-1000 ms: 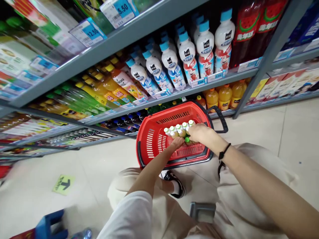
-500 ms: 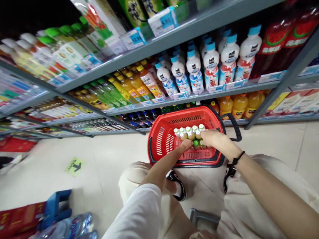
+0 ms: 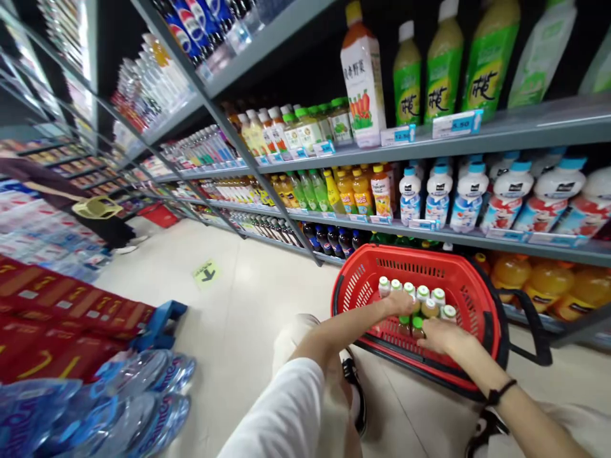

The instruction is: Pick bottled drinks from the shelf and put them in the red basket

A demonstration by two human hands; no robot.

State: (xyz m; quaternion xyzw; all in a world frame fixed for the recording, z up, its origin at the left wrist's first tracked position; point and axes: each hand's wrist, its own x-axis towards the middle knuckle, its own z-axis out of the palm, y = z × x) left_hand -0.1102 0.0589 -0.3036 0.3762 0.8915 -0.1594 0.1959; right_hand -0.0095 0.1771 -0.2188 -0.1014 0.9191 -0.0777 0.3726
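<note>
A red shopping basket (image 3: 420, 259) with a black rim stands on the floor before me. Inside it several small bottles (image 3: 429, 309) are grouped upright, most with white caps. Two green-capped bottles (image 3: 418, 326) stand on the side nearer me. My left hand (image 3: 400, 303) reaches into the basket from the left, its fingers closed on a white-capped bottle in the middle of the group. At the near right of the group, my right hand (image 3: 442, 336) has its fingers closed against a green-capped bottle. The fingertips of both hands are partly hidden.
Drink shelves (image 3: 334, 219) run behind the basket, whose black handle (image 3: 529, 327) sticks out at right. To the left are red cartons (image 3: 71, 318) and packs of water bottles (image 3: 124, 401). A floor arrow sticker (image 3: 207, 273) lies ahead; a person (image 3: 62, 197) stands far left.
My view has swung left and up, so the basket appears lower and further right. My left hand has shifted onto the middle of the bottle group; my right hand has moved to its near side.
</note>
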